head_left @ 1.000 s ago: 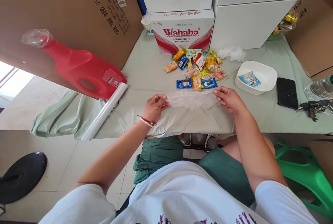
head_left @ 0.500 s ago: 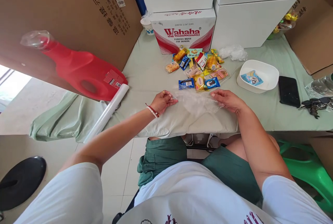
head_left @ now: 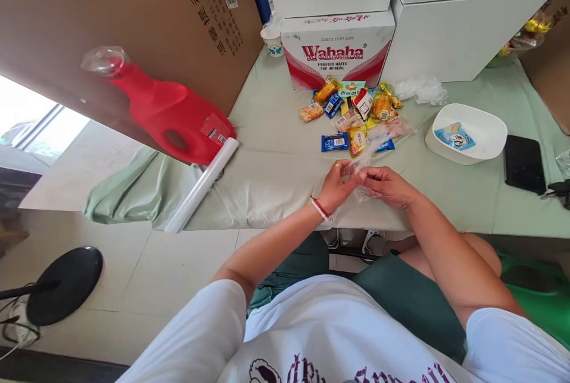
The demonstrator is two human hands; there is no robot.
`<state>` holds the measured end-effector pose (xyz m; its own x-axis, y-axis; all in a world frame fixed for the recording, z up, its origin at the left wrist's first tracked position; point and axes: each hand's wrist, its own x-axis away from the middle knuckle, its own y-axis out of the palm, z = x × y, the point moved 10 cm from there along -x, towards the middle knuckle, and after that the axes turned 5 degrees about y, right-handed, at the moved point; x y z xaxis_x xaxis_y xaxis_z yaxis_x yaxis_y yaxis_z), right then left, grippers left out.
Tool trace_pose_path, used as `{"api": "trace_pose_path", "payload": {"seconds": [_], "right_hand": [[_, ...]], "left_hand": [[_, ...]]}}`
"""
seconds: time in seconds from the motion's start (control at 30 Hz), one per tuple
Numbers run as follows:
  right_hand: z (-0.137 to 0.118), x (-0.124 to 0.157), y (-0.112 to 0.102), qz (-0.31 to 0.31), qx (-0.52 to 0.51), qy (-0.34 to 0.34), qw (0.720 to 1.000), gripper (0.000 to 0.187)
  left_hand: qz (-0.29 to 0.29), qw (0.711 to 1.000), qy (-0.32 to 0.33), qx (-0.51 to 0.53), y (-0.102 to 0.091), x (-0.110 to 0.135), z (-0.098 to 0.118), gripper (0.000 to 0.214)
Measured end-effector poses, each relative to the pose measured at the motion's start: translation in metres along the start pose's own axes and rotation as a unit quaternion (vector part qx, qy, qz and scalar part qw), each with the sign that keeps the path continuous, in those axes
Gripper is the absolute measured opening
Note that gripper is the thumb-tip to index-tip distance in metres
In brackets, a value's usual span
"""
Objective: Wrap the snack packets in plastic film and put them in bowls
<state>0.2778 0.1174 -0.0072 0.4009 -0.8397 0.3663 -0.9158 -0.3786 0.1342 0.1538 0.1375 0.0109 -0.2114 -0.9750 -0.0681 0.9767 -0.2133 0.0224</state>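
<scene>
A clear, thin plastic bag point(head_left: 367, 152) is bunched up between my two hands, just in front of a pile of small wrapped snacks point(head_left: 357, 141). My left hand point(head_left: 341, 184), with a beaded bracelet at the wrist, pinches the bag from the left. From the right, my right hand point(head_left: 387, 186) grips it close to the left fingertips. The upper part of the bag sticks up and overlaps some blue and yellow packets, partly veiling them. Exactly where the fingers meet the film is hard to make out.
Behind the snacks stands a Wahaha water carton point(head_left: 338, 50), with crumpled clear plastic point(head_left: 423, 90) beside it. To the right are a white tub point(head_left: 487, 133) holding one blue packet and a black phone point(head_left: 524, 163). A red jug point(head_left: 173, 113) and a white roll point(head_left: 202, 187) lie left.
My left hand has moved right until it meets my right hand. The plastic bag, stretched flat between them before, is now gathered and raised in front of the snacks. The view has shifted left.
</scene>
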Motion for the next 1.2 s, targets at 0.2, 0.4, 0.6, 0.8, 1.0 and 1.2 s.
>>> {"api": "trace_pose_path", "payload": {"seconds": [0.2, 0.4, 0.6, 0.8, 1.0, 1.2], "right_hand": [[-0.003, 0.013, -0.022, 0.032, -0.012, 0.010, 0.999, 0.053], [-0.004, 0.026, -0.061, 0.079, -0.003, 0.027, 0.997, 0.051], [0.013, 0.026, -0.083, 0.127, 0.119, 0.091, 0.980, 0.041], [0.008, 0.027, -0.073, 0.100, 0.126, 0.102, 0.982, 0.042], [0.010, 0.026, -0.069, 0.096, 0.112, 0.101, 0.984, 0.042], [0.009, 0.036, -0.061, 0.086, 0.001, 0.104, 0.991, 0.049]], "left_hand": [[0.093, 0.983, -0.053, 0.147, -0.026, -0.010, -0.021, 0.048], [0.299, 0.952, -0.063, -0.035, -0.142, 0.011, -0.018, 0.039], [0.280, 0.891, -0.061, -0.354, -0.183, 0.044, -0.006, 0.019], [0.165, 0.807, 0.235, -0.517, -0.122, 0.042, 0.067, 0.023], [0.084, 0.928, 0.074, -0.355, -0.095, -0.030, 0.031, 0.031], [0.089, 0.969, -0.229, 0.007, -0.085, -0.034, -0.036, 0.059]]}}
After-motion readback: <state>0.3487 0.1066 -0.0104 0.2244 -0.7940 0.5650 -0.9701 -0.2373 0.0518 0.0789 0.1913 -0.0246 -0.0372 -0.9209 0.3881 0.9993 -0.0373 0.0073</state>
